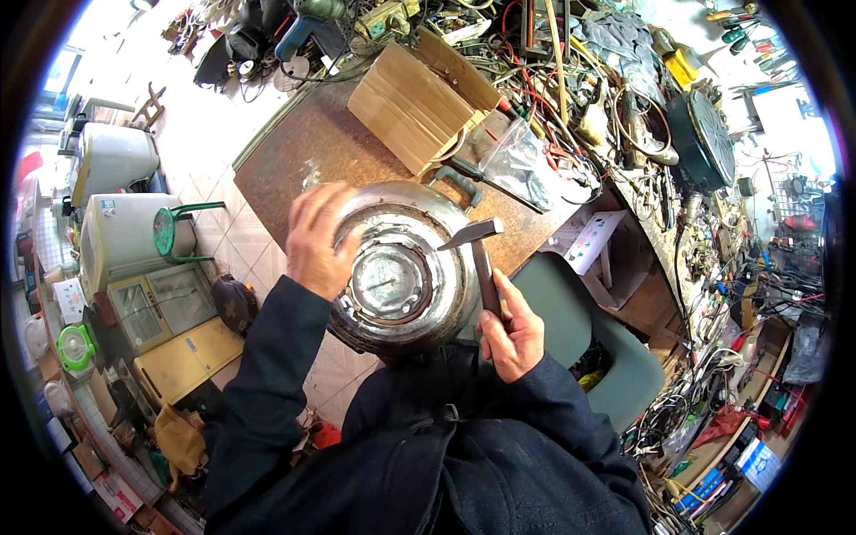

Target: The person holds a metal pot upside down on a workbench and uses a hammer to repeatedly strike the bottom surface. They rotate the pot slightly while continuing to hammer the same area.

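A round, worn metal pot (435, 274) lies before me with a ringed, shiny face turned up. It covers part of the brown worktable's near edge and reaches back towards my body. Blurred by motion, my left hand (324, 241) is over the pot's left rim, thumb and fingers apart; whether it touches the metal cannot be made out. In my right hand (511, 331) is the dark handle of a hammer (487, 267). The hammer's head overlaps the pot's right side in the picture; any contact is unclear. A dark curved handle (461, 184) shows beyond the pot's far right rim.
On the worktable (287, 167) are an open cardboard box (408, 107), a dark-handled screwdriver (495, 184) and a clear plastic bag (518, 160). Cables and tools crowd the back and right. A grey-green chair (602, 361) stands at my right, a green stool (167, 231) at left.
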`<act>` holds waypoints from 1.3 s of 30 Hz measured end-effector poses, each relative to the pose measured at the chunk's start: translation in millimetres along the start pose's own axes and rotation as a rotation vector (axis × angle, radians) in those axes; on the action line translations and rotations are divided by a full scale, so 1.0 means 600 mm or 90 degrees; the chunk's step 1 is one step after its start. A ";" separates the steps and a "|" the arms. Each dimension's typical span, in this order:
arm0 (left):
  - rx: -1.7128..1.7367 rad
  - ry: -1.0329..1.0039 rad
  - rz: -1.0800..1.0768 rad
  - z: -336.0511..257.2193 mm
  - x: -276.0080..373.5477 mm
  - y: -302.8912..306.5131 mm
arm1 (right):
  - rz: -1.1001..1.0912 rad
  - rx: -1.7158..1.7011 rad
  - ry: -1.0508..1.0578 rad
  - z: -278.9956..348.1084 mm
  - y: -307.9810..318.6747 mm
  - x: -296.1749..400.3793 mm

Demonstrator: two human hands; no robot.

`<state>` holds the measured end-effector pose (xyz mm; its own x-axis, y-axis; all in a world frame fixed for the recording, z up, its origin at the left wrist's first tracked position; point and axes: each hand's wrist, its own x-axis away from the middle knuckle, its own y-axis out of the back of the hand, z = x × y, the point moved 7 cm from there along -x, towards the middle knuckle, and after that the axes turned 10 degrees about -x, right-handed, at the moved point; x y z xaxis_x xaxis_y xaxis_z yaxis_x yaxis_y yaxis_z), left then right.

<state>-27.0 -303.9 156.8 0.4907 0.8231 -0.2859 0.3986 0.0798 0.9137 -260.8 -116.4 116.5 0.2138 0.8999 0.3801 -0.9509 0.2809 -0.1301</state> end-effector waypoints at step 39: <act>0.042 0.170 0.006 0.100 0.124 -0.111 | 0.002 -0.154 -0.088 -0.013 -0.039 0.000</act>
<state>29.6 -281.7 57.2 0.2767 0.9433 -0.1831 0.4489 0.0416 0.8926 -236.7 -120.5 112.6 0.1635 0.8516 0.4981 -0.8668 0.3651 -0.3396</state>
